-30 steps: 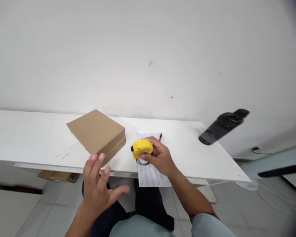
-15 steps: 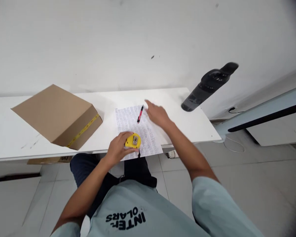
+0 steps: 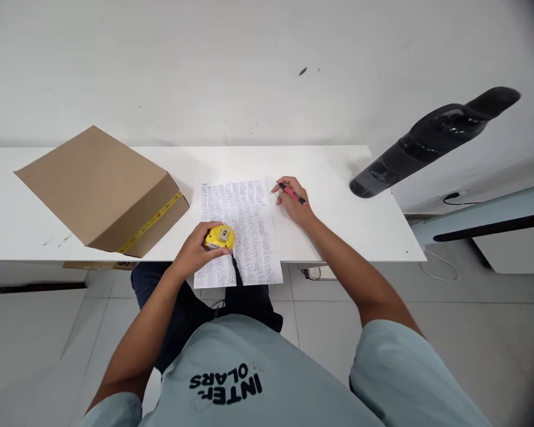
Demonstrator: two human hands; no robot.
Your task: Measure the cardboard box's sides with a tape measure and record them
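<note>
My left hand [image 3: 196,249] is closed around a yellow tape measure [image 3: 221,237], which sits over the lower part of a sheet of paper [image 3: 244,207] covered in handwriting. A black wrist strap [image 3: 237,271] hangs from the tape measure toward the sheet's near edge. To the right of the paper, my right hand [image 3: 293,201] grips a red and black pen [image 3: 292,193]. The paper's bottom end sticks out past the front edge of the table.
A cardboard box [image 3: 102,190] with a yellow measuring strip along its side stands on the left of the white table [image 3: 333,231]. At the table's right rear rises a tall black bottle [image 3: 409,148]. A wall [image 3: 231,71] runs behind.
My right hand has picked up the pen from the paper and moved right with it. The tape measure has shifted slightly left with my left hand. The camera view has also moved.
</note>
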